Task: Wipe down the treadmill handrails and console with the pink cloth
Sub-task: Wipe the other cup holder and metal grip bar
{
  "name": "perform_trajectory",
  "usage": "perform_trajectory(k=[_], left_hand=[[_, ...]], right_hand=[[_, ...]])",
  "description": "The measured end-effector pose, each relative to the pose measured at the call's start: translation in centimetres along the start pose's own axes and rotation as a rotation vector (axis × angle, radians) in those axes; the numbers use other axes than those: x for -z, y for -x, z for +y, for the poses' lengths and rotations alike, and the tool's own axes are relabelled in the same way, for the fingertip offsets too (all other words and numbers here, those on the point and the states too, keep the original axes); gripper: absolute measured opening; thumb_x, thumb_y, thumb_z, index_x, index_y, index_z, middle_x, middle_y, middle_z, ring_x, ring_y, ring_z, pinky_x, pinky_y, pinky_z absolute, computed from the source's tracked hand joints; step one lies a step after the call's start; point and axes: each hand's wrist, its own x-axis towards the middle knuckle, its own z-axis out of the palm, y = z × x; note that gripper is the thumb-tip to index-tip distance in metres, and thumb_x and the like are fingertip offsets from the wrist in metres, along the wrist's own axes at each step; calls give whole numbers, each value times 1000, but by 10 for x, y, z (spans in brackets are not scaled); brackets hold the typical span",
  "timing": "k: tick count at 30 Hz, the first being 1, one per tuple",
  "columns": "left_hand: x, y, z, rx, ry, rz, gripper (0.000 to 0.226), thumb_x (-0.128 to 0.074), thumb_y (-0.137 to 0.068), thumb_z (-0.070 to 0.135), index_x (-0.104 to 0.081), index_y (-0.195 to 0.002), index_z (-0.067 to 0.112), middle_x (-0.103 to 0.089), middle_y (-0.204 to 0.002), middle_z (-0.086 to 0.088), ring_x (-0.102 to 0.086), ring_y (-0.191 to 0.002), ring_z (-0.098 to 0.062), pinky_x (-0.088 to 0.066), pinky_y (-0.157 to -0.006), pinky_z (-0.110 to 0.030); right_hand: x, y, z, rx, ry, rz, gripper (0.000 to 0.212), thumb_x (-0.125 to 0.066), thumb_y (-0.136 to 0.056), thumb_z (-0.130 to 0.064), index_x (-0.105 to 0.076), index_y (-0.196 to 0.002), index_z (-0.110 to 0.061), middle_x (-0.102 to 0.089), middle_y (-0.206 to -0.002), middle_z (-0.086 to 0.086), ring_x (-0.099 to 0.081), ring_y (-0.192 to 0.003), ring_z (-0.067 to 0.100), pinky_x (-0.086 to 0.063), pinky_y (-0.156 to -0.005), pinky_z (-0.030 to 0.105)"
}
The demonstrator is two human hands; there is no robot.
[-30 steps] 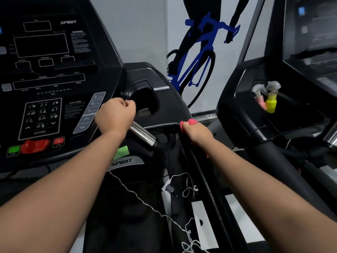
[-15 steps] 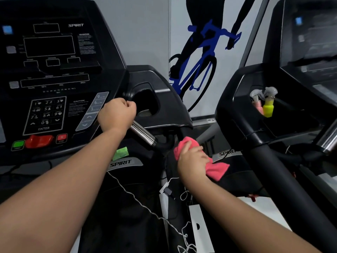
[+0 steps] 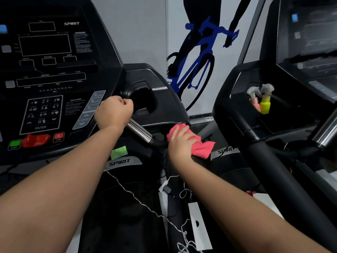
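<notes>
The black treadmill console [image 3: 54,70] fills the left of the view, with keypad and red stop key. My left hand [image 3: 114,114] grips the chrome pulse grip [image 3: 140,132] that sticks out below the console's cup holder. My right hand [image 3: 181,143] holds the pink cloth [image 3: 200,147] wrapped over the black right handrail [image 3: 198,159], just below the console's lower right edge. The rail under the cloth and hand is mostly hidden.
A second treadmill [image 3: 273,125] stands close on the right, its cup holder holding a pink spray bottle [image 3: 253,99] and a yellow spray bottle [image 3: 265,101]. A white cord [image 3: 138,199] and loose cables hang between the machines. A cyclist mural [image 3: 200,57] covers the wall behind.
My right hand slid down the handrail with the cloth, then moved back up toward the console edge. My left hand stayed on the chrome grip.
</notes>
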Motion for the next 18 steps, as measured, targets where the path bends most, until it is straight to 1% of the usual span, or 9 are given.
perform_trajectory(k=[2, 5, 7, 8, 11, 13, 15, 17, 18], left_hand=[[1, 1, 0, -4, 3, -11, 33, -45, -85, 29, -45, -55, 14, -43, -52, -1, -43, -50, -22, -31, -49, -28], [1, 2, -1, -13, 6, -21, 34, -45, -85, 28, -43, -54, 15, -42, -51, -1, -41, -50, -22, -30, -48, -27], [1, 2, -1, -20, 7, -23, 34, -45, -85, 28, -42, -53, 15, -41, -51, -1, -40, -48, -22, -29, -47, -27], [1, 2, -1, -21, 5, -24, 35, -45, -85, 28, -42, -53, 15, -41, -51, -1, -40, -48, -21, -29, -47, -27], [1, 1, 1, -19, 13, -19, 33, -45, -85, 28, -44, -55, 14, -42, -51, -1, -41, -49, -22, -29, -48, -27], [0, 1, 2, -12, 11, -7, 33, -45, -85, 28, -45, -56, 14, -41, -51, -1, -40, -48, -21, -28, -47, -27], [0, 1, 2, 2, 6, 3, 34, -45, -85, 28, -44, -55, 14, -40, -51, -1, -37, -46, -20, -27, -46, -26], [-1, 1, 1, 7, 7, 7, 35, -45, -85, 28, -41, -53, 15, -38, -50, 0, -35, -45, -18, -26, -45, -26], [-1, 1, 1, 6, 9, 8, 36, -45, -85, 28, -40, -52, 15, -38, -49, 0, -35, -45, -18, -26, -45, -26]], right_hand=[[-14, 15, 2, 51, 58, 37, 51, -14, -98, -2, -9, -148, 1, -8, -149, 37, -31, -124, 60, -32, -97, 66], [-21, 43, 4, 94, 162, -64, 51, -22, -103, -15, -5, -149, 0, 9, -151, 33, -14, -129, 63, -19, -103, 67], [-16, 55, 16, 104, 86, -120, 51, -22, -104, -17, -3, -150, -4, 12, -152, 30, -12, -130, 64, -15, -106, 65], [-13, 58, 25, 93, -22, -126, 53, -23, -104, -20, -2, -151, -9, 11, -153, 29, -15, -131, 62, -17, -107, 63], [-3, 50, 48, 47, -392, -101, 65, -40, -98, -37, -7, -150, -16, -10, -152, 28, -37, -125, 50, -35, -102, 53], [2, 28, 57, 7, -593, -118, 72, -50, -90, -44, -16, -146, -14, -30, -142, 26, -45, -120, 44, -38, -98, 46], [7, 8, 61, -27, -741, -181, 65, -51, -86, -48, -34, -137, -14, -49, -127, 22, -53, -113, 38, -41, -92, 41], [8, -7, 66, -38, -987, -233, 36, -48, -80, -48, -59, -103, -22, -62, -97, 15, -62, -84, 32, -45, -73, 35], [5, -14, 70, -53, -1141, -266, 29, -47, -80, -46, -63, -86, -23, -63, -86, 15, -61, -73, 31, -46, -67, 34]])
